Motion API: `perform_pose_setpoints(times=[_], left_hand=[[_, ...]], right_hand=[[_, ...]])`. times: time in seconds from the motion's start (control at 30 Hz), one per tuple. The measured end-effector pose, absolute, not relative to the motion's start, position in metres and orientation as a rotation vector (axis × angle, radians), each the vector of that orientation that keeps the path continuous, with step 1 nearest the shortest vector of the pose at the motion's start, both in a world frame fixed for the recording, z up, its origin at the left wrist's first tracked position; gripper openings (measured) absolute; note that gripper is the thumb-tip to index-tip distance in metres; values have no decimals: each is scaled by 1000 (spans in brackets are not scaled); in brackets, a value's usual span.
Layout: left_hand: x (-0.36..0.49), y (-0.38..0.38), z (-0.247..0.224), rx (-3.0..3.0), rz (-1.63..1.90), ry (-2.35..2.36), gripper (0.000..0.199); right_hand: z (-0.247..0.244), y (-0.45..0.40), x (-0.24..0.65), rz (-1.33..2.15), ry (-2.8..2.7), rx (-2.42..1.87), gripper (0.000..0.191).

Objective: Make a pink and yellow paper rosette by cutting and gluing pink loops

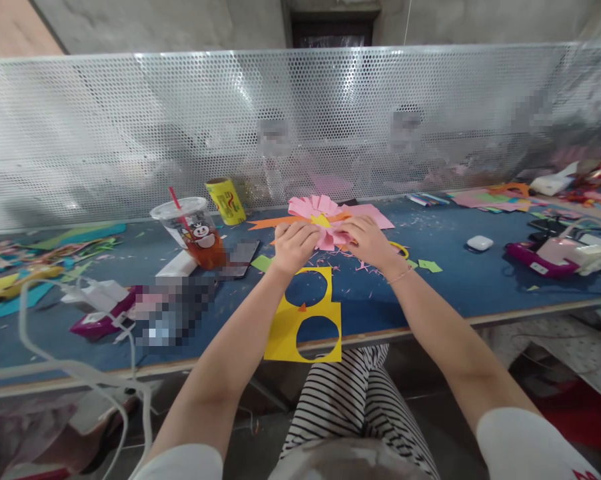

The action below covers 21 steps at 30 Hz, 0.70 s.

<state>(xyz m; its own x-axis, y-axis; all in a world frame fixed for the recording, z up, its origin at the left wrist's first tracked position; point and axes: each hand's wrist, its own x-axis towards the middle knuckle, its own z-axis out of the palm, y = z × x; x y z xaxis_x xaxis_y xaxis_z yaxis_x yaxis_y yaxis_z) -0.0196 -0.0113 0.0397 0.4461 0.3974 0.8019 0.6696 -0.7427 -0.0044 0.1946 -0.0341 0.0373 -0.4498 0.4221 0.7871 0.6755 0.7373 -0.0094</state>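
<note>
A pink paper flower (pixel 310 205) with fringed petals and a yellow middle (pixel 321 221) is between my hands over the blue table. My left hand (pixel 294 248) has its fingers curled on the flower's near left side. On the right side, my right hand (pixel 369 244) pinches the petals; its fingertips are partly hidden by the paper. An orange paper strip (pixel 270 223) reaches out to the left behind my left hand. Closer to me, a yellow sheet (pixel 286 333) with two round holes hangs slightly over the table's edge, an orange scrap (pixel 302 307) on it.
To the left stand a lidded drink cup (pixel 200 233) with a red straw and a yellow roll (pixel 226 201). Cabled purple power strips (pixel 540 259) lie at both sides. A white earphone case (pixel 480 243) lies at right. A perforated metal screen (pixel 180 120) borders the back.
</note>
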Motion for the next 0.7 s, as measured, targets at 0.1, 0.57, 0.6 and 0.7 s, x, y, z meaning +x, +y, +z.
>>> perform_pose_setpoints(times=[0.1, 0.57, 0.6, 0.7], left_hand=[[-18, -13, 42, -2388, -1188, -916, 20], [-34, -14, 61, -2155, -1401, -1169, 50], [-42, -9, 62, -2066, -1446, -1307, 49], [-67, 7, 62, -1897, -1339, -1828, 45]], right_hand=[[37, -34, 194, -309, -2093, -803, 28], [43, -38, 200, 130, -1487, -811, 33], [44, -35, 204, 161, -1426, -781, 35], [48, -25, 217, 272, -1234, -692, 42]])
